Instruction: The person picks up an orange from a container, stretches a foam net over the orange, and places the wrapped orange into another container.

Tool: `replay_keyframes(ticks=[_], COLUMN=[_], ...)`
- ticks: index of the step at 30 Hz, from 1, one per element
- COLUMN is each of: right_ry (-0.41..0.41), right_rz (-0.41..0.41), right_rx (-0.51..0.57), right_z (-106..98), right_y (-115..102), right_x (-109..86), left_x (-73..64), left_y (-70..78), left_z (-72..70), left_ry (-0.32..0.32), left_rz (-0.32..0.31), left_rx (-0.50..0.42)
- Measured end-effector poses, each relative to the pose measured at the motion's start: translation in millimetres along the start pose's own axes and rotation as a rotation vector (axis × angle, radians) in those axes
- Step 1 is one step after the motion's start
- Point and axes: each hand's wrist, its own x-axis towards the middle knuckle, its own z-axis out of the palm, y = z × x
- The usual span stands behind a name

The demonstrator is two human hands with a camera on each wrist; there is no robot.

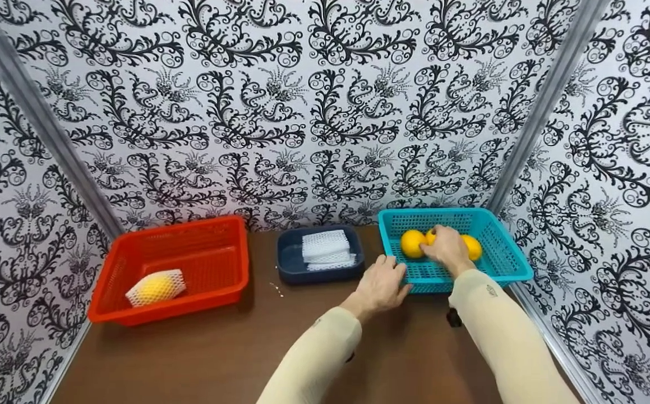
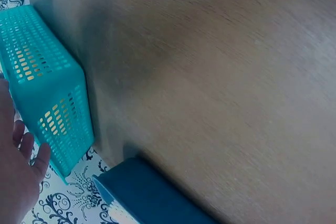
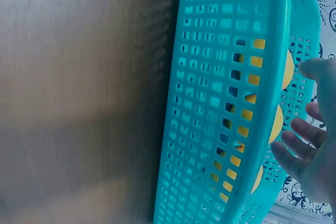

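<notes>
A teal perforated basket (image 1: 518,269) holds a few round oranges (image 1: 413,243) on the right of the table. Over them reaches my right hand (image 1: 449,249), its thumb and fingers spread around the middle orange; in the right wrist view, the oranges (image 3: 276,124) show just beyond the basket's rim, below the fingers (image 3: 302,142). My left hand (image 1: 378,283) is at the basket's front left corner, fingers over the rim and thumb by the outer wall. From the left wrist, its loosely extended fingers (image 2: 42,158) appear beside the teal wall (image 2: 63,108).
A dark blue tray (image 1: 291,276) with white foam net sleeves (image 1: 327,249) stands in the middle. To the left, a red basket (image 1: 229,264) contains one yellow fruit in a white foam net (image 1: 156,287). Patterned walls (image 1: 302,112) enclose the brown table (image 1: 190,359).
</notes>
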Motion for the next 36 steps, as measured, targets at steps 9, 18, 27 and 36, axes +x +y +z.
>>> replay_keyframes(ticks=[9,18,27,36], right_ry=[-0.041,-0.059,-0.046,-0.129], right_rz=[0.047,0.110,0.120,0.208], right_rx=[-0.013,0.008,-0.014,0.001], right_z=[-5.7,-7.5,2.8,10.7], right_y=[19.0,36.6,35.6,30.7], right_x=[13.7,24.0,40.6,56.9], left_x=[9.3,10.1,7.1,8.3], left_y=[-1.3,3.4,-1.3,-6.3], left_z=[4.0,2.3,6.8,11.7], left_ry=[0.024,0.016,0.092,0.092], left_rz=[0.117,0.185,0.177,0.158], left_rx=[0.042,0.057,0.068,0.070])
